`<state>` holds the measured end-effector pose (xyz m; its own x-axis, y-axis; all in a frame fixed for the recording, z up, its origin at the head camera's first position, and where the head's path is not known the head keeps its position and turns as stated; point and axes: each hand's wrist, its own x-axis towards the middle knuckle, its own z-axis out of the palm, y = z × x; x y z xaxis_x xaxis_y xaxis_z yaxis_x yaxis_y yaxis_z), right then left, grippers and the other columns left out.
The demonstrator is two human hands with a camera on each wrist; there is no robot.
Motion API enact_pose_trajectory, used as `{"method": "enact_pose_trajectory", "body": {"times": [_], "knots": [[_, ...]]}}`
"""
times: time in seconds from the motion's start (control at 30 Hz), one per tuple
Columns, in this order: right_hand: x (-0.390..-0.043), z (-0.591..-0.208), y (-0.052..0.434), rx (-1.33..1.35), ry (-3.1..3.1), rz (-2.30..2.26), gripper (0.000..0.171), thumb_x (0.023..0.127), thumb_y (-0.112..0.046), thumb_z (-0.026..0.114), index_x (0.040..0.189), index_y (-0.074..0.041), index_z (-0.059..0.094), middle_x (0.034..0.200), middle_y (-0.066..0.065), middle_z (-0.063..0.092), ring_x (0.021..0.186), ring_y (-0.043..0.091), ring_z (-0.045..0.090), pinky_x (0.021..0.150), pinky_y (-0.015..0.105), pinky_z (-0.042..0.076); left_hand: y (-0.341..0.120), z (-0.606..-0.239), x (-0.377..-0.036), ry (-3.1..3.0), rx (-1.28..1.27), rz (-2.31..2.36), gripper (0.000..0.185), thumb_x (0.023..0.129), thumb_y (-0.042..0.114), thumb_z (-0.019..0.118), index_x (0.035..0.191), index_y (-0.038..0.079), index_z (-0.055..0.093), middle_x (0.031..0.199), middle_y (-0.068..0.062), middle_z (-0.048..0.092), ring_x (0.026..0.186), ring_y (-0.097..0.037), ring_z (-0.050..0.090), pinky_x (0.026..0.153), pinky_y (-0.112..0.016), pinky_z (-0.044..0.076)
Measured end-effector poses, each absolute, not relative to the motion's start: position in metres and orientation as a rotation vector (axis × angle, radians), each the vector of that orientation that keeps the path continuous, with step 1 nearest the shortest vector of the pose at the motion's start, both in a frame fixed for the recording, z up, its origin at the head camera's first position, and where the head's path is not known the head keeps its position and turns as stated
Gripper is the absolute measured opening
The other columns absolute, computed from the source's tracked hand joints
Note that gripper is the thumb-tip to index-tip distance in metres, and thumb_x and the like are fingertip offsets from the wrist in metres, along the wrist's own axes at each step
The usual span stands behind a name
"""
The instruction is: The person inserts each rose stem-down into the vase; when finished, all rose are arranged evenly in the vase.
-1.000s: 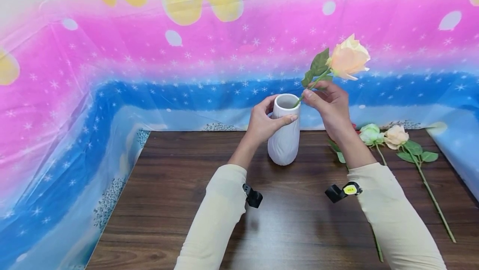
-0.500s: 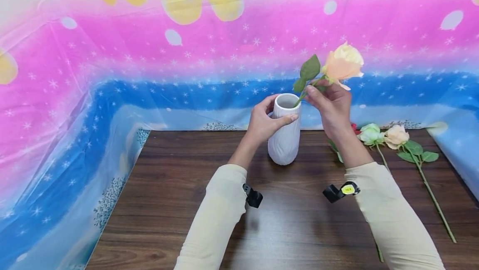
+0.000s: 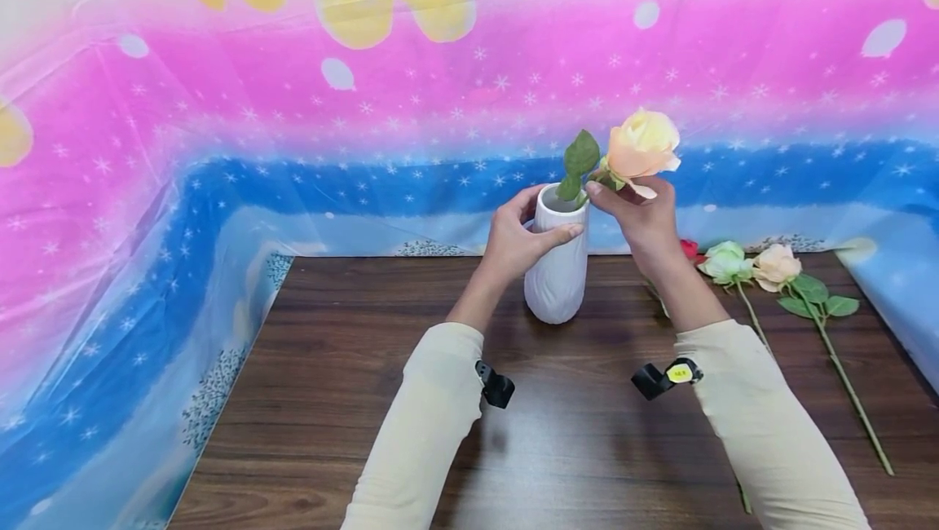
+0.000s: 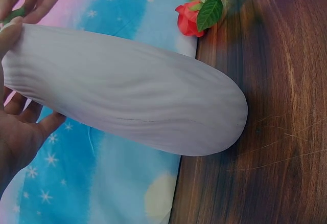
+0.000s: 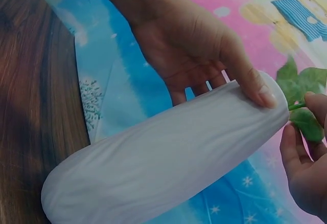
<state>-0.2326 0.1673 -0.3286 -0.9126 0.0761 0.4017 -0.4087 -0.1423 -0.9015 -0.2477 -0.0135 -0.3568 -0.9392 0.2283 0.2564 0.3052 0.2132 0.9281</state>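
A white ribbed vase [image 3: 555, 277] stands upright near the table's far edge. My left hand [image 3: 513, 238] grips it just below the rim, thumb across the front and fingers behind. At the right of the vase mouth, my right hand [image 3: 645, 220] pinches the stem of a peach rose [image 3: 644, 143] close under the bloom. The rose leans to the right, its green leaves [image 3: 581, 156] over the opening and its lower stem hidden inside the vase. In the right wrist view, the thumb and fingers hold the stem [image 5: 296, 106] beside the rim.
On the dark wooden table [image 3: 352, 399], to the right, lie a pale green rose [image 3: 726, 262], another peach rose [image 3: 778, 267] and a red rose [image 4: 189, 19], partly hidden behind my right arm in the head view. A patterned cloth [image 3: 411, 122] hangs behind the table.
My right hand has moved down and left with the peach rose, so its stem is deeper in the vase and the leaves now reach the rim. The left hand and vase stayed put.
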Motion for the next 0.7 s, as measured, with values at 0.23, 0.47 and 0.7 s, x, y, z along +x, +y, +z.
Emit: {"method": "enact_pose_trajectory", "body": {"times": [0.23,0.47,0.7], "knots": [[-0.231,-0.332,0.169,0.366,-1.878,2.099,0.028,0.091,0.000,0.071,0.109,-0.021,0.073,0.104,-0.009,0.070,0.097,0.006,0.068,0.083,0.018,0.059,-0.014,-0.357,-0.248,-2.398,-0.533,-1.848,0.071,0.085,0.028,0.084,0.147,0.013,0.053,0.137,-0.008,0.065,0.127,-0.025,0.064,0.103,-0.043,0.057],[-0.229,-0.335,0.171,0.330,-1.872,2.112,0.030,0.091,0.002,0.069,0.100,-0.027,0.074,0.090,-0.009,0.067,0.079,0.004,0.064,0.079,0.018,0.060,-0.015,-0.358,-0.248,-2.404,-0.514,-1.847,0.070,0.084,0.030,0.084,0.146,0.014,0.054,0.137,-0.007,0.065,0.127,-0.025,0.064,0.102,-0.042,0.057],[-0.223,-0.340,0.178,0.301,-1.880,2.112,0.030,0.092,-0.002,0.071,0.108,-0.027,0.073,0.097,-0.008,0.066,0.084,0.002,0.068,0.078,0.016,0.060,-0.014,-0.358,-0.248,-2.409,-0.509,-1.857,0.071,0.084,0.030,0.084,0.146,0.014,0.053,0.137,-0.007,0.065,0.126,-0.024,0.065,0.101,-0.042,0.058]]}}
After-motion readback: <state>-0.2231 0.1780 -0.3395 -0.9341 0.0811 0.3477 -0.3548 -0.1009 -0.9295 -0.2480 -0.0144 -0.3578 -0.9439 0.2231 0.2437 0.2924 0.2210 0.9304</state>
